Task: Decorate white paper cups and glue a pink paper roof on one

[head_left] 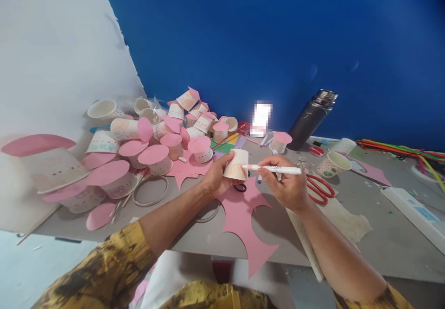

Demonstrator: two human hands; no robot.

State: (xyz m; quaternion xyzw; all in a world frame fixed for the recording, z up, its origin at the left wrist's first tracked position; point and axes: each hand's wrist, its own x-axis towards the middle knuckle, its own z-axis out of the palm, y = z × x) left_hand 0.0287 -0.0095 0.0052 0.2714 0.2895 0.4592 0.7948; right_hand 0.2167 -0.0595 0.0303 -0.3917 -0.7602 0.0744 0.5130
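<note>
My left hand (218,175) is closed around a white paper cup (238,160) that bears orange-brown colouring on its side. Between the fingers of my right hand (287,184) is a white marker (281,170), its tip touching or very close to the coloured patch on the cup. Below the cup, a cut-out sheet of pink paper (239,216) with curved edges lies on the table, reaching over the front edge. Red-handled scissors (320,189) rest just right of my right hand. Part of the cup is hidden behind my left fingers.
Decorated paper cups with pink discs (153,155) are heaped at the left. A dark thermos (313,119) leans at the back right, near a patterned cup (333,164). A white power strip (417,211) lies right. A grey ring (150,191) and cloth (347,221) lie nearer.
</note>
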